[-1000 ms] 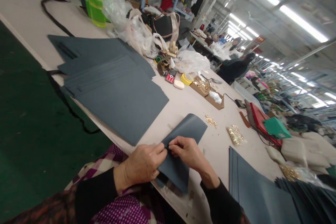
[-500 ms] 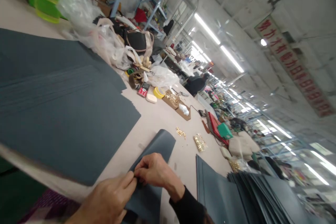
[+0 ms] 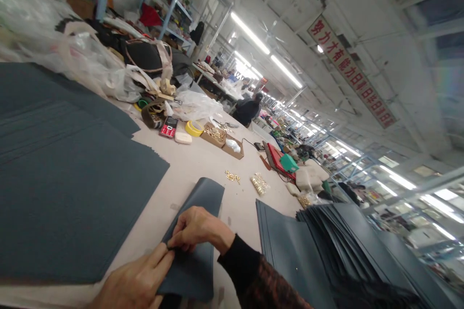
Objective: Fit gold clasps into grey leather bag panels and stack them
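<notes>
A dark blue-grey sheet (image 3: pixel 197 270), curled over at its far end, lies on the pale table in front of me. My left hand (image 3: pixel 136 277) holds its left edge near the front, fingers pressed together. Against the same edge, my right hand (image 3: pixel 197 229) pinches with thumb and forefinger, its fingertips meeting those of the left. Whatever small item is between the fingertips is too small to make out. Beyond the sheet lie loose gold pieces (image 3: pixel 232 176) and a clear bag of gold pieces (image 3: pixel 259 184).
Large flat blue-grey sheets (image 3: pixel 72 193) cover the left side. More stacked sheets (image 3: pixel 348 246) stand at the right. Farther back are cardboard trays (image 3: pixel 232 151), yellow tape (image 3: pixel 194 128), a calculator (image 3: pixel 168 127), plastic bags and a red item (image 3: pixel 277 157). A person (image 3: pixel 248 108) is in the background.
The view has swung to the right, so the table things appear farther left. Both hands are still at the sheet's left edge, and more of its near end shows.
</notes>
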Available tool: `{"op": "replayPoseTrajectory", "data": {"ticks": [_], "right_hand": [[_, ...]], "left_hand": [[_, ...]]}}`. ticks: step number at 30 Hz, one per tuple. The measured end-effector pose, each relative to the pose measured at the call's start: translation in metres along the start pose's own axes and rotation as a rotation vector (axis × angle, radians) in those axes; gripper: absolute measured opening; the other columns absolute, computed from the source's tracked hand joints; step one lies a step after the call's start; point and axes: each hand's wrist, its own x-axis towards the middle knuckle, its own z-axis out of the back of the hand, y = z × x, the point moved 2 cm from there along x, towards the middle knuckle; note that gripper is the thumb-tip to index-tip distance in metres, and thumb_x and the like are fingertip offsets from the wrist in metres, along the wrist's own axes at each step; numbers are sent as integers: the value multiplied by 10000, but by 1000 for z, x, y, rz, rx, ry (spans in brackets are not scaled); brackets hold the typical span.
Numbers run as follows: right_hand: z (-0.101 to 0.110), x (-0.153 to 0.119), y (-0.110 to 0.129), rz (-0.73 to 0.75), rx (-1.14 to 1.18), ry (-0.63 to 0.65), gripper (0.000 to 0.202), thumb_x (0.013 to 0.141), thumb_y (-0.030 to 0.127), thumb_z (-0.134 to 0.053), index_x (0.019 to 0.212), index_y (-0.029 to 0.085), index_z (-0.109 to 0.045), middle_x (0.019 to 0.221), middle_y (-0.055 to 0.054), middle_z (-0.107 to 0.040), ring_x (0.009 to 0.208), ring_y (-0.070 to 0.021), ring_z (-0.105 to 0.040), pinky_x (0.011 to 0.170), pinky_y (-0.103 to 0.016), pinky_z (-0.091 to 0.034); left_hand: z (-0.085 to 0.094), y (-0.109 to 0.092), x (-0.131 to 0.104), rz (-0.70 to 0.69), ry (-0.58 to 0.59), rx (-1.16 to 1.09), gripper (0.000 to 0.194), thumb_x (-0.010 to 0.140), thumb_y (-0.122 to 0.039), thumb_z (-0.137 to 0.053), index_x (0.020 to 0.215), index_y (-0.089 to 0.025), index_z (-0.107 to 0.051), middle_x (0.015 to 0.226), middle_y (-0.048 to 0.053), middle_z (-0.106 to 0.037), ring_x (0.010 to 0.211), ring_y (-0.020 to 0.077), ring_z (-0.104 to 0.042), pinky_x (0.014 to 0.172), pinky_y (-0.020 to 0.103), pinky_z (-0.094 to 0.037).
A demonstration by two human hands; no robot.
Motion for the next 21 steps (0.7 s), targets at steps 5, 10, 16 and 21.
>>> {"op": "replayPoseTrajectory", "data": {"ticks": [5,10,16,21], "right_hand": [[-2,-2,-23,223,-138,-271,199,668,329,-812,677,198,-663,543,45,-583,570,-146,-600,561,-237,-489],[-6,-26,-69,373,-181,-797,436,741,372,-755,1122,183,-659,1110,-113,-652,1039,-274,-612,918,-389,-487],[5,-34,-128,274,317,-793,727,689,242,-748,1363,200,-479,1100,-87,-657,986,-252,-631,871,-383,-510],[47,-67,-192,360,523,-886,683,698,144,-653,1356,231,-491,839,6,-673,727,-175,-637,670,-282,-518]], "left_hand": [[16,-3,2,0,-14,57,538,734,-12,-393,1149,-247,-642,1094,38,-688,869,182,-698,744,295,-550],[23,-8,1,-2,-121,143,493,790,-40,-362,1149,-235,-638,1145,35,-684,805,167,-715,682,285,-534],[1,-27,2,-91,-207,96,395,851,-116,-391,1114,-243,-657,1123,22,-702,828,164,-725,598,244,-533],[-17,-46,12,-272,-276,-81,283,882,-474,-578,1073,-285,-668,1075,-5,-706,824,160,-726,685,212,-568]]}}
